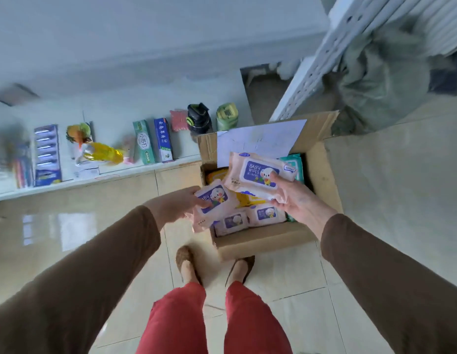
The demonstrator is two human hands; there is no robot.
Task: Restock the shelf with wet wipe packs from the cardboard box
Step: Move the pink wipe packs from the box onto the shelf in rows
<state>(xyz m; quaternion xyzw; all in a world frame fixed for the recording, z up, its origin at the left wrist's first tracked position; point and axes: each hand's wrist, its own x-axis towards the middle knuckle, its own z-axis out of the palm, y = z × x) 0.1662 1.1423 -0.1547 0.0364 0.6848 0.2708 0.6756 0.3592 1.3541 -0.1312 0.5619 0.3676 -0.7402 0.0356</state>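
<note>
Pink pack [260, 172] (reads "BABY WIPES") in right hand [296, 200].

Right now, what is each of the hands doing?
Left hand: holding a pink baby wipes pack.
Right hand: holding another pink baby wipes pack above the cardboard box.

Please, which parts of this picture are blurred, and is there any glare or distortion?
Head view: the far left of the shelf is smeared by motion blur, and the upper right is soft too; the pack in the right hand reads sharply, while the pack in the left hand is slightly blurred; a window reflection glares on the floor tiles; the wide lens bends straight lines.
</note>
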